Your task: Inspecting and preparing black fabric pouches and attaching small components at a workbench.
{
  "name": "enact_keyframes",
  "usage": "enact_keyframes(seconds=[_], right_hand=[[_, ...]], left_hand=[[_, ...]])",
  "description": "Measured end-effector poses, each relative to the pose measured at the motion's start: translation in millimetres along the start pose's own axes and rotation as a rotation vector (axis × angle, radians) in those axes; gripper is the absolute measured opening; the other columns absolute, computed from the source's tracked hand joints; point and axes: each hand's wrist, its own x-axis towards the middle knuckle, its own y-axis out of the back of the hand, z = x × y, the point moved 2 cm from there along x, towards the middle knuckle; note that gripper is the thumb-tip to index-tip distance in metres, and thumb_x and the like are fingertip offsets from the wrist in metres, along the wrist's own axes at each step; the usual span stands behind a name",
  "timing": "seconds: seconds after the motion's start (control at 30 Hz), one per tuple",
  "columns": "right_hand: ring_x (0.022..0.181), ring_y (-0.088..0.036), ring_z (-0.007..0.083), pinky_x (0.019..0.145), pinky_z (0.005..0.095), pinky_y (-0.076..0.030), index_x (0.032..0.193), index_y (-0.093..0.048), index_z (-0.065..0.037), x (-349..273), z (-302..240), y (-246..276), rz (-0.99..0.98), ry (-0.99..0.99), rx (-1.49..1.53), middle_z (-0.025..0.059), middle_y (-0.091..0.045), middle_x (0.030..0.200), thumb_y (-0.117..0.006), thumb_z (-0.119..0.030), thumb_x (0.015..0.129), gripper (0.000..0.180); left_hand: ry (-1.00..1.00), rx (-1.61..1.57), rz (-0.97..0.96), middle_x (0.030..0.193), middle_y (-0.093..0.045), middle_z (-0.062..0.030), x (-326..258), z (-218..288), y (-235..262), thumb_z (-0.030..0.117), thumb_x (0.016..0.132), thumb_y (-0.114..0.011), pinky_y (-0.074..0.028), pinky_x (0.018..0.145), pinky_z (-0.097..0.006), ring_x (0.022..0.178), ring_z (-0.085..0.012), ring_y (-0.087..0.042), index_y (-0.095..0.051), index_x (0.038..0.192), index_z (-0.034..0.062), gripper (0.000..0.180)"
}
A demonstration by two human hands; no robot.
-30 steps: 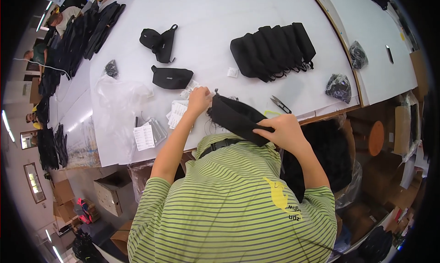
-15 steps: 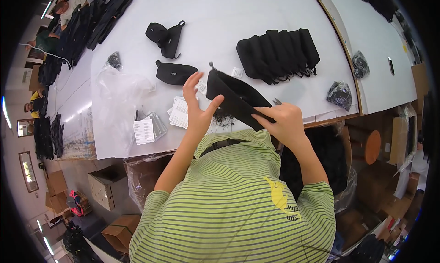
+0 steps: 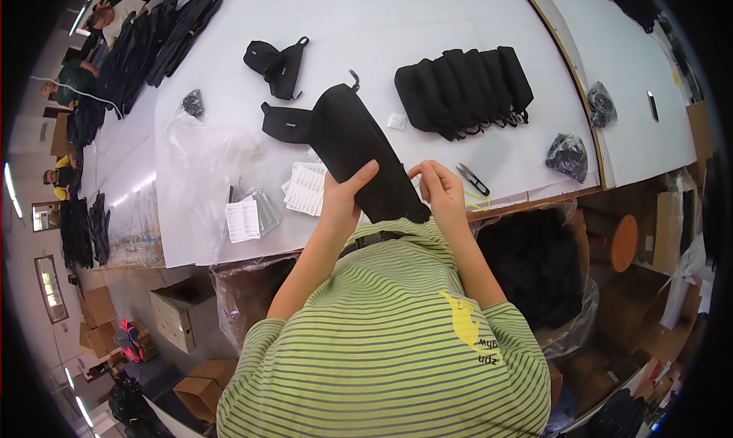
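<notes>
A long black fabric pouch [image 3: 359, 144] is held upright-tilted in front of my body, a short pull loop at its far end. My left hand [image 3: 341, 207] is closed round its left side, thumb lying on the fabric. Beside its right edge, my right hand [image 3: 446, 195] has thumb and fingers pinched together; whatever sits between them is too small to make out. Thread snips [image 3: 474, 180] lie just right of that hand. Left of the pouch are white printed tags [image 3: 307, 189] and a smaller black pouch [image 3: 284, 125], partly covered by it.
Several black pouches lie overlapped in a row [image 3: 462, 90] at the back right. Another black pouch [image 3: 284, 70] lies farther back. Clear plastic sheeting [image 3: 195, 163] and more tags [image 3: 244, 218] are at left, a plastic-wrapped bundle [image 3: 566, 157] at right. An open box of black fabric [image 3: 531, 266] stands below the table edge.
The pouch has swung more upright, its far end moving left. My left hand has gone from spread to gripping it. My right hand has shifted off its face to the right edge, uncovering the snips.
</notes>
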Motion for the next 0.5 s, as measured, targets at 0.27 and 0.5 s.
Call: enact_keyframes(seconds=[0.27,0.5], right_hand=[[0.074,-0.055,0.0068,0.066,0.0215,-0.043,0.106,-0.066,-0.001,23.0,-39.6,3.0,0.104,0.248,0.333,0.0058,-0.067,0.098,-0.061,-0.011,0.09,0.019],[0.064,-0.054,0.0087,0.054,0.0218,-0.038,0.083,-0.065,-0.004,14.3,-54.3,8.9,0.224,0.564,-0.137,0.0017,-0.062,0.079,-0.071,-0.004,0.076,0.009]], left_hand=[[0.325,0.287,-0.291,0.102,-0.063,-0.011,-13.4,-6.8,-14.9,0.014,0.072,-0.078,-0.051,0.082,-0.032,0.092,-0.0191,-0.062,-0.055,0.112,-0.0031,0.05],[0.332,0.189,-0.239,0.099,-0.064,-0.0103,-13.1,-10.7,-10.4,0.016,0.078,-0.071,-0.054,0.075,-0.031,0.086,-0.0194,-0.064,-0.055,0.113,-0.002,0.043]])
